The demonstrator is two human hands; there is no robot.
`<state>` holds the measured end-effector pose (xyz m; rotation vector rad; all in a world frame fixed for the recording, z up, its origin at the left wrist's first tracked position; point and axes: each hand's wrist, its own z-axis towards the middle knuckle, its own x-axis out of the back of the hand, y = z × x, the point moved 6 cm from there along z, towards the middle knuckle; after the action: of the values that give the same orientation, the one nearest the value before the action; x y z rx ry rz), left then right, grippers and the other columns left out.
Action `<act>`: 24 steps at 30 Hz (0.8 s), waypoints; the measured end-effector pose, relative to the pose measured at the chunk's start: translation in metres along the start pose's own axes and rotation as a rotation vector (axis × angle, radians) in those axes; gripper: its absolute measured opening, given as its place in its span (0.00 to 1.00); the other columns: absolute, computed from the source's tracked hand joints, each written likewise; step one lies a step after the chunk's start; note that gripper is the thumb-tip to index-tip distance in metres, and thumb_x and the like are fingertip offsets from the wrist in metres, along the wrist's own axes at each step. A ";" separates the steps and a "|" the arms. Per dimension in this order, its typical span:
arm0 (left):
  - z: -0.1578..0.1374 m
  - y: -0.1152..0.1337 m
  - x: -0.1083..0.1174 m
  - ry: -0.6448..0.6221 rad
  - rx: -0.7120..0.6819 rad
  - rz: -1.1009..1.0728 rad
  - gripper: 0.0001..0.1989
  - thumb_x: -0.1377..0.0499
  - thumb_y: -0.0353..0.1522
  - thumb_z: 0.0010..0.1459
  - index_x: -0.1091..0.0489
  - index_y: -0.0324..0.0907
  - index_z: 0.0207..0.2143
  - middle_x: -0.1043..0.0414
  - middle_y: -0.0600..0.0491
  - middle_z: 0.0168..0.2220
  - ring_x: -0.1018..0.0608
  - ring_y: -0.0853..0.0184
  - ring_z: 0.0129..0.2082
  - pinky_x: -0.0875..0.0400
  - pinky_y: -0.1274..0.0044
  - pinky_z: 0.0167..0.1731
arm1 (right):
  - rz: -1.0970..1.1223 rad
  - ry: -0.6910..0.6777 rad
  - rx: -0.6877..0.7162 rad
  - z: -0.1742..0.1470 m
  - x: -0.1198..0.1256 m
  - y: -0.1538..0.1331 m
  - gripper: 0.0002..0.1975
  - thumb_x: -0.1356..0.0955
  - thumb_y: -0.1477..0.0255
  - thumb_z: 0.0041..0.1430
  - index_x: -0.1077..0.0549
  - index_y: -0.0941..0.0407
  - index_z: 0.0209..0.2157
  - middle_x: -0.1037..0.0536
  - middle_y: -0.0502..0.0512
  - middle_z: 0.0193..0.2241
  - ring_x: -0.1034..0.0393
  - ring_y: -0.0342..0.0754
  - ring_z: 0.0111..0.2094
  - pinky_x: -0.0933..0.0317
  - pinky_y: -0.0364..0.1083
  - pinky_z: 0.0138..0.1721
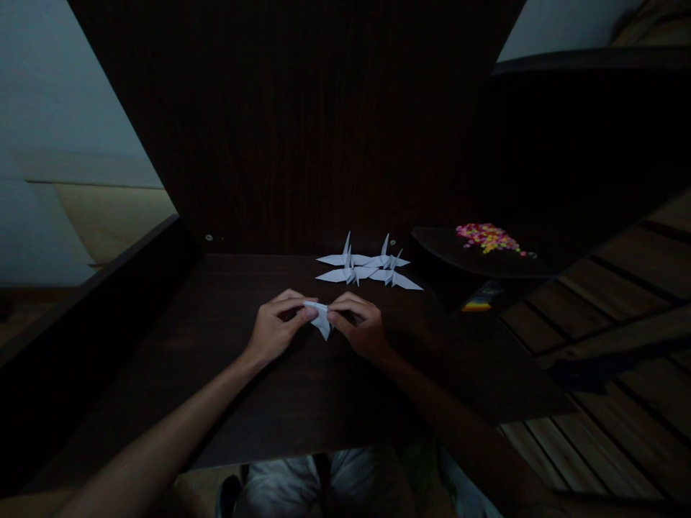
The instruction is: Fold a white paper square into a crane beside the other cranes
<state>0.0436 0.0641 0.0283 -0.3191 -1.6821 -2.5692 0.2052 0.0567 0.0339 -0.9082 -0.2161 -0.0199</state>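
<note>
A person sits at a dark worktop [227, 410], both hands brought together a little beyond the middle, nearer the back edge than the front. The left hand [274, 325] pinches the left end of a small piece of folded white paper [319, 318], thumb on the near side and fingers behind. The right hand [363, 322] nips the other end the same way, with its fingers bent. Between them the paper has a straight upper edge, and one pointed tip faces the front edge; I can't tell whether it touches the wood below.

Just beyond the hands, close to the back edge and right of its middle, stand four white paper cranes [335, 275] in two rows, wings spread and meeting at the centre. A tall dark panel [302, 129] rises behind them, and a lower side board [102, 302] runs along the left edge. Off the back right corner, a rounded shelf [464, 260] carries a heap of tiny bright pieces [489, 236], mostly pink and yellow. Beneath it I make out something with rainbow stripes [476, 306], too dim to name.
</note>
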 end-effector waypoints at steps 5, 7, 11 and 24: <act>-0.003 -0.008 -0.003 0.100 0.062 -0.177 0.17 0.33 0.35 0.46 0.29 0.40 0.38 0.26 0.53 0.30 0.25 0.69 0.28 0.29 0.76 0.31 | -0.012 0.030 0.019 -0.003 -0.002 0.000 0.03 0.29 0.71 0.52 0.23 0.55 0.30 0.25 0.52 0.27 0.31 0.44 0.27 0.37 0.43 0.28; -0.003 -0.003 -0.004 0.087 0.029 -0.141 0.13 0.34 0.36 0.48 0.30 0.40 0.34 0.25 0.52 0.31 0.23 0.68 0.30 0.28 0.76 0.32 | -0.006 0.030 0.042 -0.003 -0.003 -0.002 0.03 0.28 0.72 0.52 0.23 0.55 0.31 0.25 0.52 0.28 0.30 0.44 0.29 0.36 0.43 0.28; -0.004 0.010 -0.005 0.006 -0.054 0.006 0.10 0.41 0.37 0.56 0.25 0.40 0.31 0.22 0.50 0.35 0.22 0.63 0.37 0.27 0.73 0.40 | 0.024 0.019 0.023 -0.003 -0.002 -0.003 0.03 0.28 0.72 0.52 0.24 0.54 0.31 0.25 0.55 0.35 0.28 0.46 0.37 0.34 0.43 0.31; -0.004 0.015 -0.005 -0.007 -0.185 0.104 0.09 0.37 0.34 0.53 0.24 0.40 0.36 0.22 0.48 0.39 0.21 0.62 0.40 0.27 0.71 0.43 | 0.194 -0.006 -0.166 -0.003 -0.005 0.013 0.04 0.29 0.68 0.53 0.24 0.54 0.31 0.25 0.58 0.44 0.29 0.51 0.46 0.31 0.48 0.40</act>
<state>0.0504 0.0541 0.0388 -0.4136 -1.3929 -2.6528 0.2019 0.0623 0.0210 -1.0918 -0.1327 0.1466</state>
